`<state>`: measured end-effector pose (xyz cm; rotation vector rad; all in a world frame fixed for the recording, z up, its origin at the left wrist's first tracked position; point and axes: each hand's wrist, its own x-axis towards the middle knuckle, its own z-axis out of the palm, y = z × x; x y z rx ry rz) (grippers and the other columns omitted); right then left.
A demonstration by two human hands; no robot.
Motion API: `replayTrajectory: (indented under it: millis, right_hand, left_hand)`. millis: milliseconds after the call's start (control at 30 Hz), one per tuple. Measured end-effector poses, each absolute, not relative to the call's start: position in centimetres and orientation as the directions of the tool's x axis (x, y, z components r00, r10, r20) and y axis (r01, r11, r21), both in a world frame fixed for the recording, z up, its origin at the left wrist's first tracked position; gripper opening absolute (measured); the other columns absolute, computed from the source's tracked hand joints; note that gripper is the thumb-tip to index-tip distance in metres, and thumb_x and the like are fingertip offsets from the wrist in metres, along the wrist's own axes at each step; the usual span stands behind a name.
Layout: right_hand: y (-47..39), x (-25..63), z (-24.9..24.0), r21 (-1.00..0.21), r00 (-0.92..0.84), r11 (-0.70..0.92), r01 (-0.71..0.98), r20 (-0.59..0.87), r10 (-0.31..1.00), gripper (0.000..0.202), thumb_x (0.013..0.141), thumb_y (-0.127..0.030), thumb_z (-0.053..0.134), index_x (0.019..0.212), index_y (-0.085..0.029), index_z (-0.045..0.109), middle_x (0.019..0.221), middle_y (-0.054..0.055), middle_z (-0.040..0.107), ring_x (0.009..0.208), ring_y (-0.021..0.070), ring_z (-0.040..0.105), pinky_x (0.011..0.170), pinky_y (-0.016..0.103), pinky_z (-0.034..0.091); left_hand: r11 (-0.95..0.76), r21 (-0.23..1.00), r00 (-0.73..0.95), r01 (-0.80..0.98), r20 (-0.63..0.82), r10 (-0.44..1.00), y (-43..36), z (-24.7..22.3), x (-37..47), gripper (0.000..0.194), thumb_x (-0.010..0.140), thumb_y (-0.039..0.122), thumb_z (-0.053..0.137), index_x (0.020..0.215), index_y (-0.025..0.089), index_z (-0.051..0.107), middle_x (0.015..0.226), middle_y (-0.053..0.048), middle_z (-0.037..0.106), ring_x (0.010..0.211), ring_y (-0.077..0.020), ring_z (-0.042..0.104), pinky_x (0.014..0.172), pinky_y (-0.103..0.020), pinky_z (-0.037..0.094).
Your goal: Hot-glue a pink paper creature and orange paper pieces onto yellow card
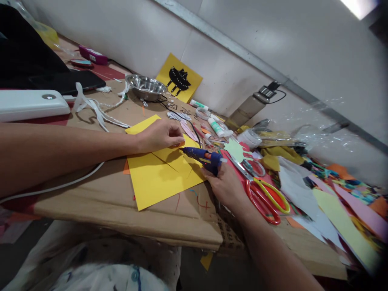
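A blue hot glue gun [204,157] is gripped in my right hand [227,184], its nozzle pointing left and its back end showing a clear glue stick. My left hand [162,134] rests over the upper part of a yellow paper sheet [157,182]. Its fingers are curled and pinched close to the nozzle tip; a small orange bit shows at the fingertips, too small to name. A thin dark line of shadow crosses the sheet below the left wrist.
Red-and-yellow-handled scissors [263,198] lie right of my right hand. Behind are a metal bowl [147,87], a yellow card with a black cutout [179,79], glue sticks [216,126] and a bottle [253,107]. Paper scraps [330,210] pile up at right; a white cord [75,180] runs at left.
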<state>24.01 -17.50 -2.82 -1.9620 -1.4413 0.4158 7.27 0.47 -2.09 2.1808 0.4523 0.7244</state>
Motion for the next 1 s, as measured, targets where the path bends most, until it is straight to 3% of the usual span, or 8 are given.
replayTrajectory:
  millis: [267,467,1000]
  right_hand:
    - [-17.0,23.5,-2.5,-0.601,0.336,-0.191,0.776,0.139,0.931,0.024,0.083,-0.032,0.059,0.101,-0.018,0.065,0.095,0.009,0.071,0.085,0.025,0.062,0.076,0.039,0.048]
    - [-17.5,23.4,-2.2,-0.576,0.356,-0.228,0.785,0.119,0.927,0.021,0.082,-0.031,0.059,0.097,-0.018,0.066,0.089,0.008,0.07,0.08,0.0241,0.061,0.073,0.038,0.048]
    - [-17.6,24.1,-2.5,-0.69,0.326,-0.143,0.71,0.142,0.935,0.034,0.082,-0.029,0.062,0.114,-0.02,0.066,0.099,0.008,0.073,0.097,0.0264,0.064,0.086,0.042,0.051]
  left_hand:
    - [-0.524,0.849,0.782,0.066,0.282,0.555,0.1,-1.7,7.4,0.014,0.078,0.025,0.067,0.072,0.013,0.07,0.064,-0.001,0.069,0.057,-0.0092,0.059,0.054,-0.02,0.043]
    - [-0.551,0.831,0.772,0.07,0.305,0.558,0.3,-1.9,7.4,0.014,0.078,0.025,0.068,0.071,0.013,0.07,0.064,-0.001,0.069,0.057,-0.0092,0.059,0.055,-0.02,0.043]
    - [-0.565,0.822,0.773,0.077,0.308,0.554,0.3,-1.8,7.4,0.013,0.078,0.024,0.066,0.073,0.013,0.071,0.066,-0.002,0.071,0.059,-0.01,0.06,0.056,-0.021,0.043]
